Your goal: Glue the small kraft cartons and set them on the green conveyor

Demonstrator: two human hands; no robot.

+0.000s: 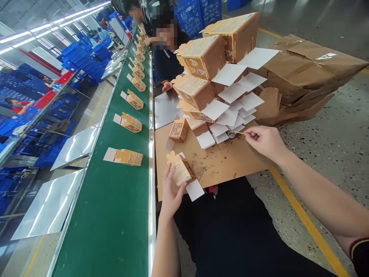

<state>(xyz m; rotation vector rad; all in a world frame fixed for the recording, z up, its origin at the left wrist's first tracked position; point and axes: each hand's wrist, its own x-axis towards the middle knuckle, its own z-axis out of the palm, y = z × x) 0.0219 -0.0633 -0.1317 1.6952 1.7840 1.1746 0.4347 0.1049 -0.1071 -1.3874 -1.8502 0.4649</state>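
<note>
My left hand [170,194] holds a small brown printed carton [181,171] at the near edge of the work board, its fingers along the left side and the thumb at the near corner. A white flap sticks out from the carton toward me. Between the pinched fingers of my right hand [266,143] is a thin, light-coloured stick [240,132]. The stick's far end meets a small round dish [231,134] beside the carton pile; what the dish contains is too small to tell. Another small carton [178,130] lies farther back on the board.
Stacked cartons [198,57] with white flaps out rise at the back of the brown board [227,165]. Left of it runs a green conveyor belt [115,215] carrying a row of cartons. A person [170,54] sits beyond the stack. Brown paper bundles [311,73] stand right.
</note>
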